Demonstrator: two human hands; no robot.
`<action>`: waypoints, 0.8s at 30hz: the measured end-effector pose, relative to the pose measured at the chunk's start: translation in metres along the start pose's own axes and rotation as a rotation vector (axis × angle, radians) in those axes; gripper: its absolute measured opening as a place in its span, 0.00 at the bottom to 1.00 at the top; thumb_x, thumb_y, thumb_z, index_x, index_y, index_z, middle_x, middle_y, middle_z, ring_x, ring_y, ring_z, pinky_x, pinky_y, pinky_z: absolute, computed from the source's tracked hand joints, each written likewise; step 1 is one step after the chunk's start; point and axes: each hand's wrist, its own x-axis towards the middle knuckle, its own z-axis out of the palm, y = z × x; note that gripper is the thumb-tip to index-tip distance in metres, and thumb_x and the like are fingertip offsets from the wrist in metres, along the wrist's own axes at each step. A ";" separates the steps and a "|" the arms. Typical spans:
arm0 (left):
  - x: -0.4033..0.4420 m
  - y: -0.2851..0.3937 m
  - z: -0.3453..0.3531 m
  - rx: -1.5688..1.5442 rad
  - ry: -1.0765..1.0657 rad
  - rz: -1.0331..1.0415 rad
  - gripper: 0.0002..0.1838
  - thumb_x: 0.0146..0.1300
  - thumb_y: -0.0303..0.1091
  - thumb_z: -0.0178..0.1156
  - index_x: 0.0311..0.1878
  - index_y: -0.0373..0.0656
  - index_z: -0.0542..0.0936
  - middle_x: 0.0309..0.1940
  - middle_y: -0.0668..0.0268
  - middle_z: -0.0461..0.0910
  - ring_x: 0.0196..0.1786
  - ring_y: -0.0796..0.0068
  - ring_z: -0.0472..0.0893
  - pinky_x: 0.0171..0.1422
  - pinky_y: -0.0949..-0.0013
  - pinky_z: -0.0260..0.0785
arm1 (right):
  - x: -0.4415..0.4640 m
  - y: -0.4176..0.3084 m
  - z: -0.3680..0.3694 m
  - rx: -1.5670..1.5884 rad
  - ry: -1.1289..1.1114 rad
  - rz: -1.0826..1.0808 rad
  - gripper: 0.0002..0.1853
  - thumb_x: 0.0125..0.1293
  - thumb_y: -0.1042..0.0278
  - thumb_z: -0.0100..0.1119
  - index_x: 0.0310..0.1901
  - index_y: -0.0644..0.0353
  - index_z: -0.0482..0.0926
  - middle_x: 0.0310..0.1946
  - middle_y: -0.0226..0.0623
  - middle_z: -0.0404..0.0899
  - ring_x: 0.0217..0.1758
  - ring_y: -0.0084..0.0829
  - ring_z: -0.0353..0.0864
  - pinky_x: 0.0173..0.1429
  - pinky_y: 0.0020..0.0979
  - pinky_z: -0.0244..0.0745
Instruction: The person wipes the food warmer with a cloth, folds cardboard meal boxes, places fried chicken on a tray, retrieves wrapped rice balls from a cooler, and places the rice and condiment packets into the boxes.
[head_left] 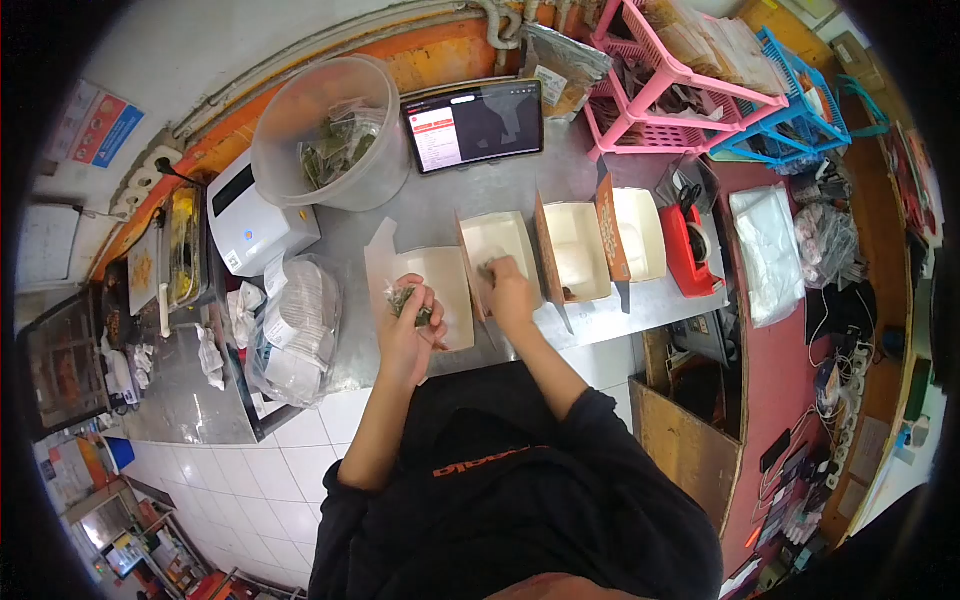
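Several open cardboard food boxes stand in a row on the steel counter, their lids raised. My left hand [408, 322] is closed around small clear packets [402, 298] with dark green, leaf-like contents, above the leftmost box [455, 300]. Over the second box [500, 232], my right hand [512, 293] pinches a similar small packet [486, 270], partly covered by the fingers. The third box [577, 245] has a small dark item at its near edge. Farther right is the last box [641, 235], with a pale interior.
Behind the boxes are a clear tub [385, 165] with more green packets and a tablet [475, 125]. A red tape dispenser [690, 255] borders the row on the right. A white label printer [255, 225] and bagged paper rolls [300, 320] stand left; pink racks [665, 70] rise behind.
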 end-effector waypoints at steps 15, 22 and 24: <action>-0.004 -0.030 0.012 0.183 0.138 0.041 0.09 0.64 0.34 0.49 0.45 0.43 0.68 0.27 0.70 0.66 0.25 0.81 0.67 0.26 0.76 0.60 | -0.008 -0.004 -0.009 0.008 -0.513 0.225 0.14 0.63 0.65 0.46 0.45 0.64 0.73 0.35 0.53 0.75 0.42 0.52 0.73 0.49 0.42 0.66; 0.009 -0.051 0.050 0.496 0.056 0.358 0.14 0.68 0.43 0.39 0.42 0.42 0.66 0.40 0.67 0.67 0.43 0.81 0.65 0.47 0.75 0.57 | 0.022 -0.042 -0.141 0.745 -0.057 0.172 0.15 0.57 0.79 0.56 0.47 0.65 0.68 0.32 0.40 0.76 0.34 0.23 0.76 0.37 0.25 0.71; 0.012 -0.053 0.073 0.549 0.032 0.372 0.14 0.68 0.43 0.38 0.41 0.42 0.66 0.38 0.68 0.66 0.41 0.81 0.64 0.46 0.75 0.56 | 0.027 -0.027 -0.144 0.722 0.395 0.133 0.13 0.54 0.82 0.59 0.40 0.64 0.68 0.32 0.39 0.75 0.35 0.19 0.75 0.35 0.22 0.70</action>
